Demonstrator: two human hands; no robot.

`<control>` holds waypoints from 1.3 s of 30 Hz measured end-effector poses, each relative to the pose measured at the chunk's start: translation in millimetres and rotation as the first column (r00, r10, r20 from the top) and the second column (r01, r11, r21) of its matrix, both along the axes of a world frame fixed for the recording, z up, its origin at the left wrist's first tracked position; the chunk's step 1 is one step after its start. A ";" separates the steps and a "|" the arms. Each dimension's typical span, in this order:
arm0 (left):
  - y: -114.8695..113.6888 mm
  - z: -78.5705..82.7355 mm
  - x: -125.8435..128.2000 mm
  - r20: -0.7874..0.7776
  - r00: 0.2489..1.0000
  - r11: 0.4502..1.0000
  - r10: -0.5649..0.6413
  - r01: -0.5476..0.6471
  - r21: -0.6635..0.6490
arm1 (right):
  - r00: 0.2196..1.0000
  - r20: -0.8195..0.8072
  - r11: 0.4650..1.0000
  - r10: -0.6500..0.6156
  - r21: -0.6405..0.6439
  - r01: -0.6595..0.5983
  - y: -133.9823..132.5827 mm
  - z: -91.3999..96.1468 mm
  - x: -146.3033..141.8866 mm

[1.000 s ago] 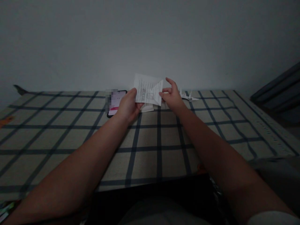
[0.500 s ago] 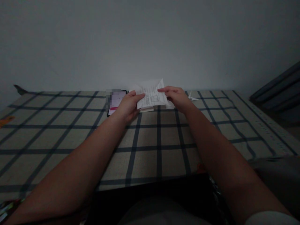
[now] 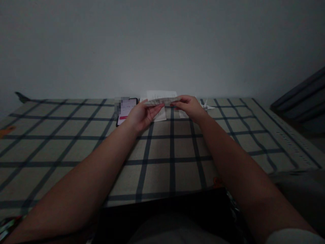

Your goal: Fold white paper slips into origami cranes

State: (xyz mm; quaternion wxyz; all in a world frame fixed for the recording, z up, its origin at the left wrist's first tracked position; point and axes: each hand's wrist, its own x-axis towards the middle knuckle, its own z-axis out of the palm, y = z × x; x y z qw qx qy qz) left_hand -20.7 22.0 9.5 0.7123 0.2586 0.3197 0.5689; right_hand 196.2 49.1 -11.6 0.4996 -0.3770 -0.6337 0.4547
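Note:
Between my two hands is a printed sheet of paper [image 3: 162, 100], raised over the far side of the cloth and seen almost edge-on. My left hand [image 3: 142, 117] grips its left end, fingers stretched beneath it. On the right end, my right hand [image 3: 190, 105] pinches the sheet between thumb and fingers. More white paper [image 3: 160, 115] shows below and behind the sheet; how the pieces join is hidden. A phone [image 3: 127, 108] with a lit screen lies just left of my left hand. Right of my right hand sits a small folded paper crane [image 3: 207, 106].
A checked cloth [image 3: 157, 149] covers the surface up to the pale wall [image 3: 162, 44]. An orange object [image 3: 7, 131] lies at the far left edge. Dark striped fabric [image 3: 302, 101] rises at the right.
The sheet has tipped from facing me, print showing, to nearly edge-on. My left fingers have moved under it, and the paper behind shows more.

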 end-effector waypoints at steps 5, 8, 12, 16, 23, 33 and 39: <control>1.0 1.6 -0.8 -0.009 1.000 0.999 0.014 -0.015 -0.028 | 0.995 -0.017 0.995 0.102 -0.014 -0.102 -4.3 3.1 0.5; 1.3 -0.2 -1.3 -0.041 0.999 1.000 0.015 -0.015 0.003 | 0.995 -0.006 0.995 0.103 0.007 -0.103 -6.9 4.4 0.3; 1.3 -2.9 -1.5 -0.088 0.996 1.000 0.006 -0.004 0.026 | 1.000 0.017 0.999 -0.006 0.037 0.005 -3.3 1.0 0.8; 1.4 -6.0 -1.3 -0.082 0.996 0.998 -0.027 0.031 0.055 | 0.992 -0.082 0.996 -0.092 0.000 0.092 3.3 -3.4 -1.9; -2.2 -9.6 -3.3 -0.223 0.973 0.993 -0.066 0.086 0.082 | 0.981 -0.112 0.986 -0.162 0.019 0.165 5.5 -5.9 -2.6; -9.6 -14.3 4.1 -0.380 0.916 0.964 0.125 -0.021 0.267 | 0.988 -0.067 0.991 -0.136 -0.007 0.136 -3.0 4.3 -7.0; -11.1 -18.6 3.7 -0.418 0.908 0.951 0.040 0.094 0.294 | 0.977 -0.208 0.992 -0.039 -0.126 0.012 -2.1 5.3 -10.8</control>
